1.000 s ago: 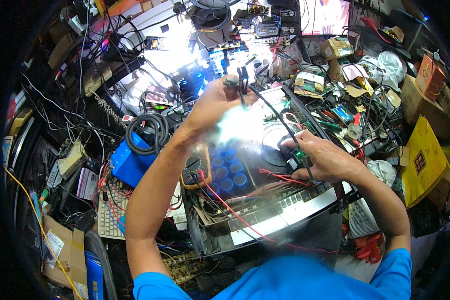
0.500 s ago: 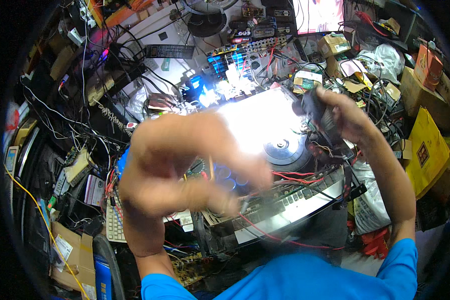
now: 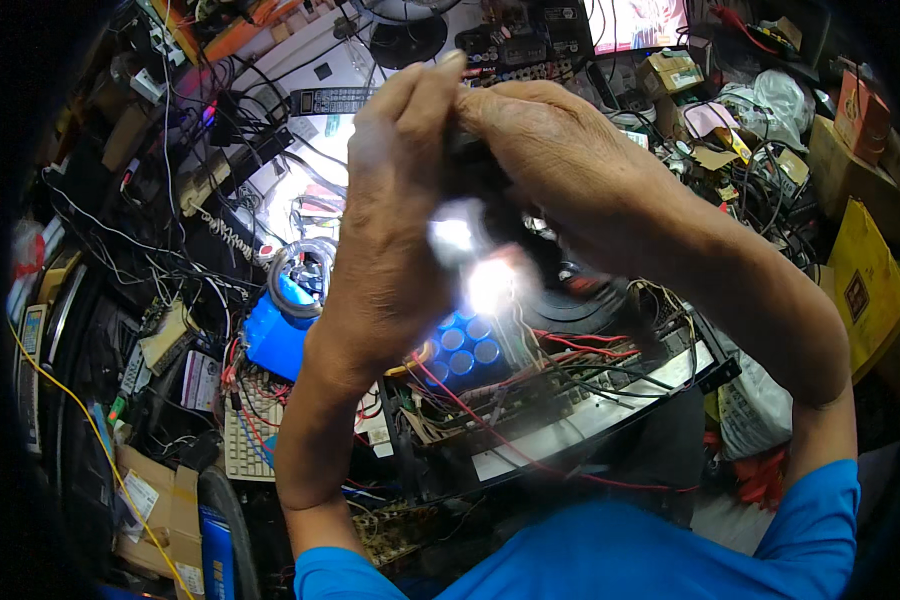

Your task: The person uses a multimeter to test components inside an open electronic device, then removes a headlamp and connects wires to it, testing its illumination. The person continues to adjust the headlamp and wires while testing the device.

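Both of your hands are raised close under the camera, and their grip meets on one small dark object (image 3: 470, 165): your left hand (image 3: 395, 210) has its fingers folded round it from the left, your right hand (image 3: 560, 160) pinches it from the right. What the object is you cannot tell from here; your fingers hide most of it, and two bright glares just below wash out the rest.

It hangs directly above the opened amplifier chassis (image 3: 570, 420), over the cluster of blue capacitors (image 3: 465, 345) and the loose red wires (image 3: 590, 350). If the pinch slackens, it would likely fall into that exposed wiring, where it could lodge between parts or bridge bare contacts. The glare is a second risk: it blinds you at the very spot where your fingertips work, so a slip may go unnoticed.

Room to move is scant. The worktop (image 3: 300, 215) is crowded on every side: black cables on the left, a blue box (image 3: 275, 340) with a coil of cable just beside the chassis, a keyboard (image 3: 240, 445) lower left, cardboard boxes and a yellow bag (image 3: 870, 290) on the right. The chassis front edge sits near your chest, with wires trailing over it that a sleeve or forearm could snag. Straight up, where your hands already are, looks like the only free space.
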A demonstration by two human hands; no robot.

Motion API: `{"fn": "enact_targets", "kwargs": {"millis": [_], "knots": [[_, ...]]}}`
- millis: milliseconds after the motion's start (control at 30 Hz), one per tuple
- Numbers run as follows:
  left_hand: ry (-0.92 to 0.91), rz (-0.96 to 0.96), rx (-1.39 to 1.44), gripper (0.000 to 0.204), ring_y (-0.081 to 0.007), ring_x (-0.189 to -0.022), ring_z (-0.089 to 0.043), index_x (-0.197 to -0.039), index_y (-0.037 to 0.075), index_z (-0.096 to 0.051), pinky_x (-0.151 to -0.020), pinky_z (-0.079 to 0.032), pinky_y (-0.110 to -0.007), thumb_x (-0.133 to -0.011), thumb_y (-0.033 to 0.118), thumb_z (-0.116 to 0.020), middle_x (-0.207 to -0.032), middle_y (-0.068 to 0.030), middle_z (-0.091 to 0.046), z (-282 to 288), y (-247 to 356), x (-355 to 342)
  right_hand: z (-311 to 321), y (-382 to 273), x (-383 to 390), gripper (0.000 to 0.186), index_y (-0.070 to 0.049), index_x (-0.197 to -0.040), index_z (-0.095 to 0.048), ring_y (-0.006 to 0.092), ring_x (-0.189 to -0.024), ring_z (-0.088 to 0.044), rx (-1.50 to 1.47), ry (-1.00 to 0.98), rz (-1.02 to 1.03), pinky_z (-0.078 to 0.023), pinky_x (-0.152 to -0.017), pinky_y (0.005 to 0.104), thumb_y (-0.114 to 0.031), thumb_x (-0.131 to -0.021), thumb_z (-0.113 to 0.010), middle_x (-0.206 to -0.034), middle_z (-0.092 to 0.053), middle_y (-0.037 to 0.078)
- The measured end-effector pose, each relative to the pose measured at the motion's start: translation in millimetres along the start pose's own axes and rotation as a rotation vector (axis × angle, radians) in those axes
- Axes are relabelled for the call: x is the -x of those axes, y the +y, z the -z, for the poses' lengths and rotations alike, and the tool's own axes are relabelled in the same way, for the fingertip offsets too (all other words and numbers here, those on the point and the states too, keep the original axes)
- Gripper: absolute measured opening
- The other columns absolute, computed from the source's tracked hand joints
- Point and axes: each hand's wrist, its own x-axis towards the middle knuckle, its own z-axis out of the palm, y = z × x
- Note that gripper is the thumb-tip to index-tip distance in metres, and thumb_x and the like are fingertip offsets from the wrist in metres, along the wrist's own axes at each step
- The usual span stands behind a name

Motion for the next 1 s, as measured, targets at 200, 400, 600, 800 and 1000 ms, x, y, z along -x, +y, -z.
{"fn": "enact_targets", "kwargs": {"millis": [200, 400, 600, 800, 1000], "knots": [[0.194, 0.262, 0.428, 0.114, -0.0293, -0.136, -0.061, -0.159, 0.006, -0.046, -0.114, -0.055, -0.041, -0.063, 0.026, -0.106, -0.160, -0.0155, -0.049, 22.3, -24.8, 54.4, -17.1, -26.7, 31.1, 0.064, 0.002, -0.137, -0.068, 0.0279, -0.115, -0.071, 0.167, -0.208, -0.046, -0.059, -0.096, 0.0426, -0.055, -0.110, -0.057, -0.123, -0.074, 0.019], [0.550, 0.388, 0.979, 0.092, -0.0388, -0.116, -0.071, -0.150, 0.005, -0.052, -0.094, -0.067, -0.046, -0.084, 0.051, -0.094, -0.160, -0.0273, -0.048, 49.6, -43.1, 114.6, -30.8, -6.2, 31.6, 0.022, 0.004, -0.097, -0.072, 0.0328, -0.072, -0.070, 0.138, -0.414, 0.334, -0.055, -0.069, 0.0404, -0.015, -0.099, -0.061, -0.075, -0.069, 0.018], [0.336, 0.094, 2.000, 0.089, -0.0384, -0.112, -0.062, -0.136, 0.005, -0.052, -0.059, -0.063, -0.034, -0.066, 0.017, -0.105, -0.137, -0.0175, -0.044, 96.7, -75.5, 142.5, 1.8, 34.8, 45.5, 0.007, 0.004, -0.092, -0.068, 0.0332, -0.083, -0.072, 0.786, -0.743, 0.185, -0.055, -0.073, 0.0399, 0.000, -0.091, -0.073, -0.088, -0.069, 0.017], [-0.211, 0.031, 1.531, 0.079, -0.0495, -0.119, -0.068, -0.131, 0.007, -0.057, -0.084, -0.066, -0.044, -0.069, 0.022, -0.105, -0.141, -0.0214, -0.049, 85.7, -77.5, 139.9, -9.7, 93.0, 58.0, 0.023, 0.000, -0.115, -0.078, 0.0365, -0.097, -0.077, 0.847, -0.809, 0.314, -0.061, -0.084, 0.0475, -0.012, -0.097, -0.071, -0.105, -0.078, 0.021], [-0.264, 0.013, 1.383, 0.063, -0.0519, -0.126, -0.066, -0.121, 0.008, -0.064, -0.097, -0.063, -0.053, -0.074, 0.024, -0.103, -0.137, -0.0223, -0.054, 55.3, -61.5, 123.9, -13.1, 93.8, 49.0, 0.021, 0.001, -0.110, -0.074, 0.0358, -0.094, -0.076, 0.826, -0.855, 0.239, -0.057, -0.081, 0.0503, -0.017, -0.105, -0.065, -0.101, -0.077, 0.020]]}}
